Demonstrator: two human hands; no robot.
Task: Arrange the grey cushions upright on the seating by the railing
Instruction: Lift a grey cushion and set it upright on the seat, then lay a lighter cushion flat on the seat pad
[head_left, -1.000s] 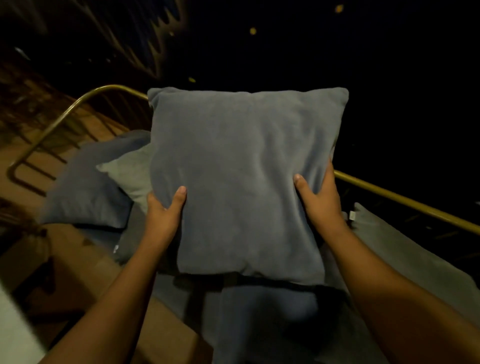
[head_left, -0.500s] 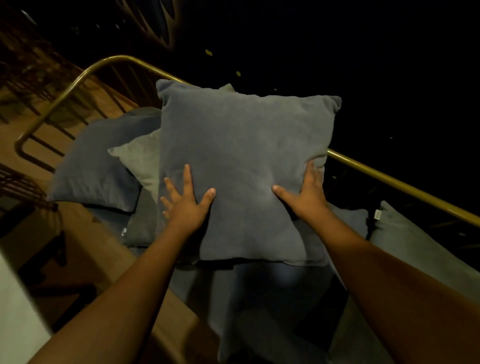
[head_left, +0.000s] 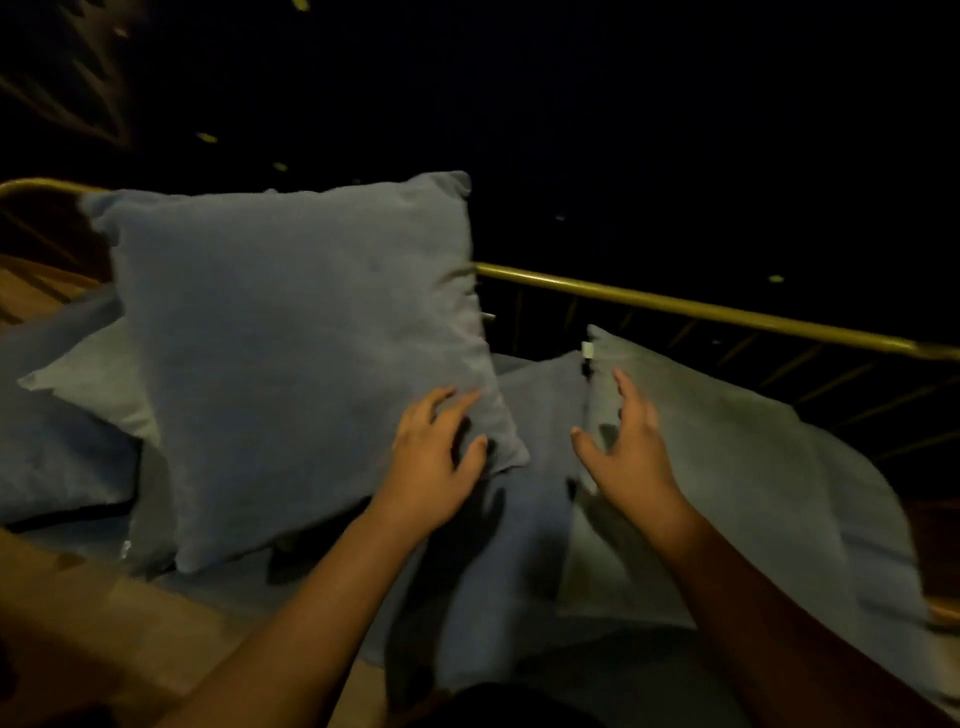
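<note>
A large blue-grey cushion (head_left: 301, 353) stands upright on the seating, leaning back toward the brass railing (head_left: 691, 309). My left hand (head_left: 434, 457) hovers open by its lower right corner, fingers spread, holding nothing. My right hand (head_left: 626, 447) is open over a lighter grey cushion (head_left: 737, 467) that lies tilted at the right. A darker grey cushion (head_left: 540, 405) lies between the two. At the left, a pale cushion (head_left: 98, 384) and a dark blue-grey cushion (head_left: 57, 447) lean behind the upright one.
The seat pad (head_left: 519, 613) runs under the cushions. A wooden floor or ledge (head_left: 93, 639) lies at the lower left. Beyond the railing everything is dark. Thin railing bars (head_left: 831, 384) show at the right.
Both hands let go of the large cushion, which now stands on its own. The view swung right, and my hands moved right toward the lying cushions.
</note>
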